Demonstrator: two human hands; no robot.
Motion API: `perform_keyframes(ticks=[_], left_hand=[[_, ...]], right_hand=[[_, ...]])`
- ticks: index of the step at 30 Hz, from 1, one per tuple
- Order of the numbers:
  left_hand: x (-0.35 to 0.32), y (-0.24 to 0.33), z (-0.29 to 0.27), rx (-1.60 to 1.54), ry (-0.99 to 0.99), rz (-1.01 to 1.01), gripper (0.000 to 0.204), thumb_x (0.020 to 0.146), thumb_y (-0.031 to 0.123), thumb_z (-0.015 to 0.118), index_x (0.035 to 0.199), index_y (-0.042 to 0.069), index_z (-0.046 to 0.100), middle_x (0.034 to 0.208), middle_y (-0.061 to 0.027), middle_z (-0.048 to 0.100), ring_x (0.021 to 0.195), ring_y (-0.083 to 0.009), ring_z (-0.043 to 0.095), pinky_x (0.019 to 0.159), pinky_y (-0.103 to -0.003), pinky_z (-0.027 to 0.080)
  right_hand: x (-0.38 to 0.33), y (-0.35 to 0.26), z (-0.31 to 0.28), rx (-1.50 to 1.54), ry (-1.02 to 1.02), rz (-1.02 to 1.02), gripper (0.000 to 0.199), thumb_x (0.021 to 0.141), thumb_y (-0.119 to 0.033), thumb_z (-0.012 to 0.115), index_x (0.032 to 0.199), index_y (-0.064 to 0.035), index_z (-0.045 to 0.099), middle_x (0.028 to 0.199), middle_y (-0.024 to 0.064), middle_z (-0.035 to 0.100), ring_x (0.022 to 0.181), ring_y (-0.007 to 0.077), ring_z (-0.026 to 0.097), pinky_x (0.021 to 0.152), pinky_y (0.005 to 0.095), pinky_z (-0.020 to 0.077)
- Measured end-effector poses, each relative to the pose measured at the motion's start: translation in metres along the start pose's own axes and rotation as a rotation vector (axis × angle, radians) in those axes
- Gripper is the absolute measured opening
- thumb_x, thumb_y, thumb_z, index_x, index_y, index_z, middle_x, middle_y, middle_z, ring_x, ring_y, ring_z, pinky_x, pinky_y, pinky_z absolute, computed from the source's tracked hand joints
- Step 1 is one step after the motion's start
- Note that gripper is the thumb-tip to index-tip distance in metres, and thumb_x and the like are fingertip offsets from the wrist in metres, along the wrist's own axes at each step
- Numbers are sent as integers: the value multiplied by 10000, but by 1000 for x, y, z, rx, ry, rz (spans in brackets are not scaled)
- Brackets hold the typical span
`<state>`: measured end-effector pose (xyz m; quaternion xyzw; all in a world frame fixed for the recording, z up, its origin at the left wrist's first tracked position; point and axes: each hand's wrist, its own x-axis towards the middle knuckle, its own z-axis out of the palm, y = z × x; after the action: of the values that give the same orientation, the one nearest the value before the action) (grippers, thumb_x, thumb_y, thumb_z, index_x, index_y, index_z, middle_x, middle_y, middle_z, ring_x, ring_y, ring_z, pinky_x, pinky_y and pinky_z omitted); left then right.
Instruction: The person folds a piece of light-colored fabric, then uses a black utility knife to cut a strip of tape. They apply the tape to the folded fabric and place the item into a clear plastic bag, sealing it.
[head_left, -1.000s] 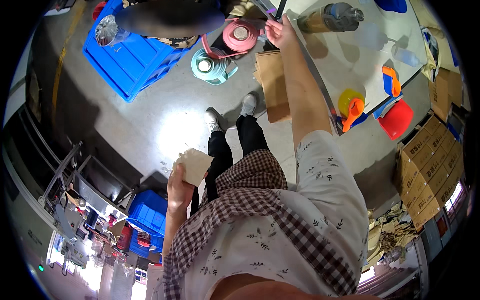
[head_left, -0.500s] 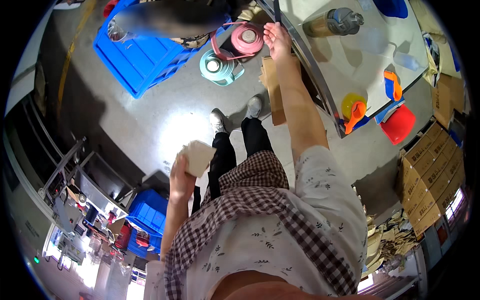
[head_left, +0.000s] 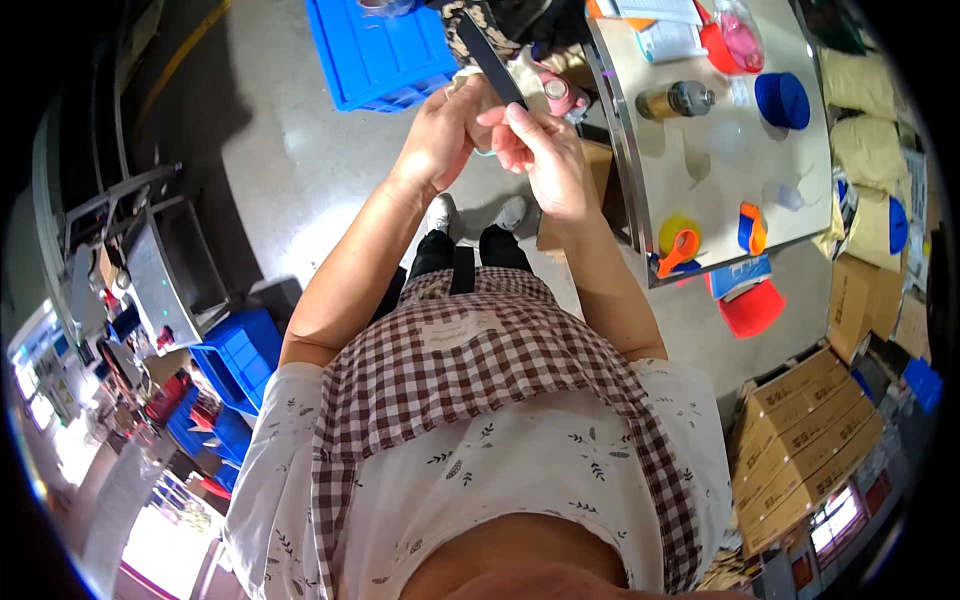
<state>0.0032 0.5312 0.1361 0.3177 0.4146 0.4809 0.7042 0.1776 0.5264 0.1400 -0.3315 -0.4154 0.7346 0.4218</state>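
Observation:
In front of me, my left hand [head_left: 445,132] is closed with its fingers curled. A pale, cream-coloured piece [head_left: 525,76] shows beyond its fingers, probably the squarish pad, mostly hidden. Close beside it on the right, my right hand [head_left: 548,160] pinches the near end of a dark flat strip [head_left: 492,62] between thumb and fingers. The strip slants up and left, away from me, across the pale piece. Whether it touches the piece, I cannot tell. A pink jug [head_left: 558,94] stands on the floor just beyond my right hand.
A blue crate [head_left: 385,55] lies ahead on the left, beside patterned dark cloth [head_left: 465,20]. To the right, a white table [head_left: 725,185] with a metal edge bears a bottle [head_left: 672,100], blue lids [head_left: 782,100] and orange scoops [head_left: 680,250]. A red stool [head_left: 752,308] and stacked cartons [head_left: 800,440] stand nearer.
My left hand has moved up and right with the pale pad, next to my right hand. My right hand has drawn nearer with the dark strip. The view has shifted.

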Motion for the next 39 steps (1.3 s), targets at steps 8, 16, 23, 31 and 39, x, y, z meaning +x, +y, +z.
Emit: perform_keyframes(ticks=[8,16,23,31,39], left_hand=[[-43,80,20,-52,123,39,315,1103,247,425,1090,3,625,962,-104,694,926,-173,666,764,-321,519],[-61,97,14,-80,124,132,280,1079,247,494,1030,22,652,979,-87,699,870,-129,629,751,-297,482],[-82,119,-31,169,135,208,199,993,234,709,906,58,676,721,-4,637,625,-83,557,567,-258,421],[-108,182,-114,185,152,170,239,979,205,694,1146,35,685,936,-28,693,769,-105,619,651,-254,482],[-121,208,-100,86,-18,236,240,958,129,706,1162,4,683,1049,-44,716,927,-124,662,838,-283,541]], right_hand=[[12,-31,49,-54,4,-20,406,1086,-362,539,1101,-11,742,802,-10,663,646,42,547,569,192,387],[13,-27,83,-52,54,-81,412,1072,-389,567,1070,-20,750,779,-5,671,637,48,545,550,193,389],[21,-16,137,-154,17,-119,416,1066,-398,576,903,-39,709,782,2,689,649,57,575,561,205,408],[60,-36,168,-181,72,-230,249,1040,-301,635,1089,-64,694,938,0,687,812,60,612,635,198,443],[80,-74,209,-166,-28,-189,298,1016,-161,637,1233,41,663,1004,51,719,863,115,675,788,257,535]])
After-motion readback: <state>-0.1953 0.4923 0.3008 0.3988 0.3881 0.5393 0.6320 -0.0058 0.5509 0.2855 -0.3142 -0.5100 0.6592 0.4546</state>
